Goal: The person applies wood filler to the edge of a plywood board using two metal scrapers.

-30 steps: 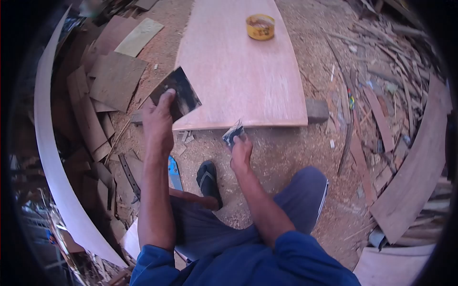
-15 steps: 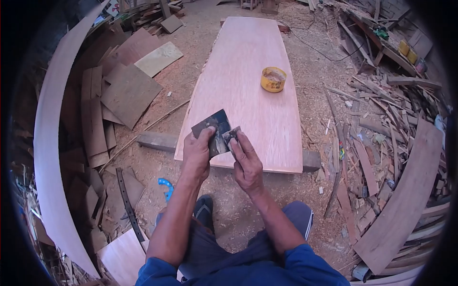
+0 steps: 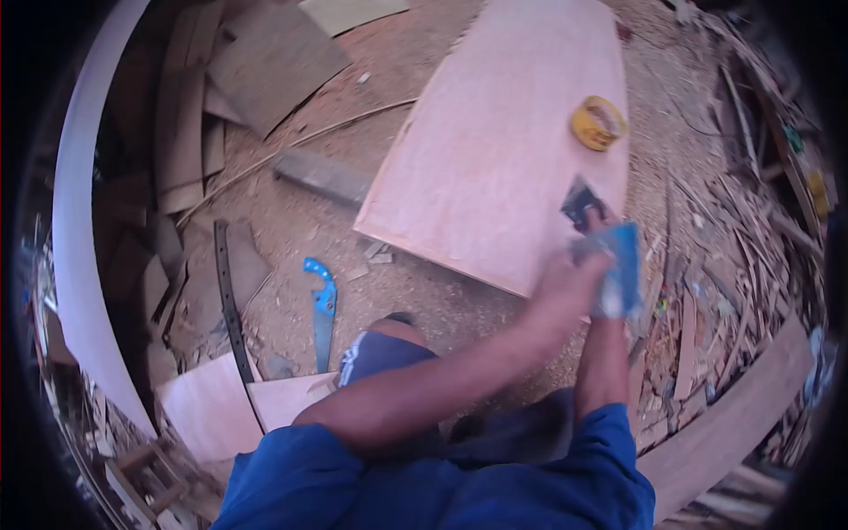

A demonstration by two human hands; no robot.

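Observation:
My left hand (image 3: 587, 269) is blurred and gripping a flat scraper plate (image 3: 622, 265) that looks bluish in the light. It crosses in front of my right forearm. Partly hidden behind that plate, my right hand (image 3: 603, 217) has its fingers around a small dark scraper (image 3: 580, 201). Both hands are over the near right end of a long pale wooden panel (image 3: 495, 150). Just beyond them on the panel stands a round yellow tub (image 3: 597, 124); its contents are hard to make out.
A blue-handled saw (image 3: 323, 305) lies on the ground to the left, beside a dark perforated strip (image 3: 231, 300). A wooden beam (image 3: 322, 177) juts from under the panel. Board offcuts (image 3: 278, 62) lie at the upper left, wood scraps (image 3: 715, 256) at the right.
Both hands have moved right with their scrapers, and the left now crosses the right forearm. The view has tilted and shifted, bringing the whole saw into sight.

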